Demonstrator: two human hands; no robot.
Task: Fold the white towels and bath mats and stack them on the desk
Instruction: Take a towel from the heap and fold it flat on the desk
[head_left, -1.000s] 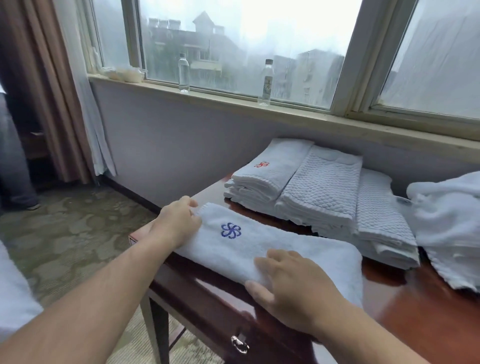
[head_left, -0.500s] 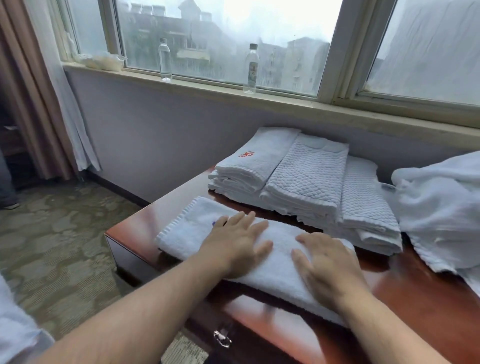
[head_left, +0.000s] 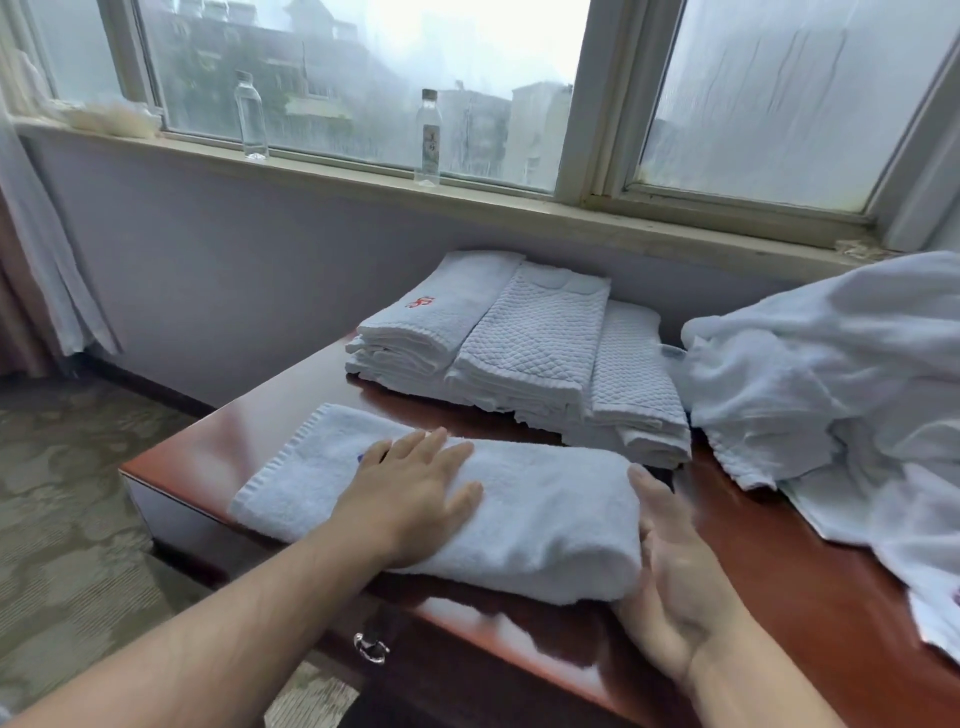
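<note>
Presses left hand (head_left: 410, 493) flat on top of folded towel (head_left: 545, 525), palm down, fingers straight and slightly spread, gripping nothing. Sets right hand (head_left: 670, 587) edge-on against the towel's right end, palm turned toward the cloth, fingers straight and close together, touching the fold without curling round it.

Finds the towel lying lengthwise along the near edge of the desk (head_left: 769, 566), under the left fingers and just left of the right fingers. Notes a trace of blue mark on the towel beside the left little finger, mostly covered.

Records, beyond the fingertips of both hands, a stack of folded towels and bath mats (head_left: 524, 353) on the desk by the wall, close behind the towel; cannot tell whether touching at the right corner. Red mark on its top left piece.

Records, right of the right fingers, a loose heap of white linen (head_left: 831, 374), unfolded, on the desk just beside the stack.

Below the left wrist, a metal drawer handle (head_left: 371, 647). Far beyond the fingers, on the windowsill (head_left: 519, 205), a clear bottle (head_left: 250, 122) and a labelled bottle (head_left: 429, 137), upright, well apart.
</note>
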